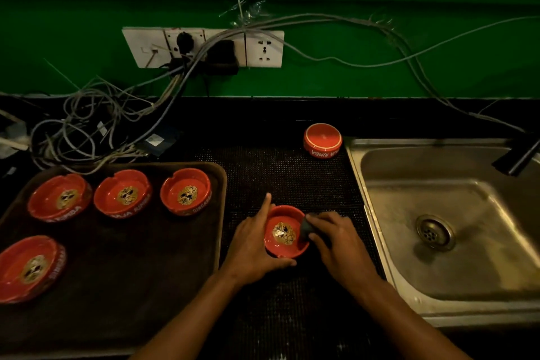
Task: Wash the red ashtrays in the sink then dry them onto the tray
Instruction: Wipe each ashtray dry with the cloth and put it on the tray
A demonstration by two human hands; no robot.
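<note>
Both forearms reach in over the dark surface [292, 172]. Left hand [254, 245] cups a red ashtray [285, 232], fingers [264, 204] curled round its rim; right hand [336, 240] presses a dark cloth [305, 228] inside it, between tray [216, 184] and sink [438, 213].

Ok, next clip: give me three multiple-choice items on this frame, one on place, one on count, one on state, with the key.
1. Where is the upside-down ashtray?
A. on the tray
B. on the counter by the sink's far left corner
C. in the sink

2. How many ashtrays lie on the tray?
A. two
B. four
C. six

3. What is the right hand doing?
A. resting empty on the counter
B. reaching into the sink
C. pressing a dark cloth into the ashtray that the left hand holds

Key: 1 B, it sits base up beside the sink rim; 2 B, three in a row plus one nearer; 3 C, the cloth touches the inner wall.
</note>
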